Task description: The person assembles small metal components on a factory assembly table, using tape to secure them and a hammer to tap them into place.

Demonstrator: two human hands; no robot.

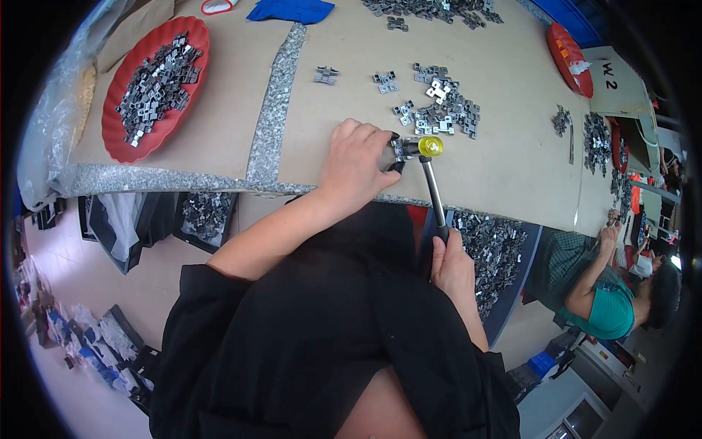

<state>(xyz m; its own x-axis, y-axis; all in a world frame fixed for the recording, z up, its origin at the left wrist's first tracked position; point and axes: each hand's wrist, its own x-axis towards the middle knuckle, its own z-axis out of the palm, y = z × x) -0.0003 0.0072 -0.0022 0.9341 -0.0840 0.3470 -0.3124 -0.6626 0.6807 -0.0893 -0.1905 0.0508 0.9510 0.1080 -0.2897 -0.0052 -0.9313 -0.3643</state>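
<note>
My right hand (455, 267) is closed round the black grip of a hammer (434, 192) with a clear yellow head. The hammer's head lies over a small silver metal piece (400, 148), next to my left hand (355, 162). The fingers of my left hand are bent round a grey block with black ends (395, 167), on which the metal piece seems to sit. The hand and the hammer's head partly hide both. Just beyond them on the table lies a loose pile of small silver metal plates (447, 110). A few more plates (326, 74) lie apart from it.
A red scalloped tray (110, 132) heaped with metal pieces stands at left. More pieces (439, 9) lie at the far edge. A smaller red tray (553, 51) is at far right. Below the table's front edge is a bin of metal parts (501, 249). Another person (610, 307) sits at right.
</note>
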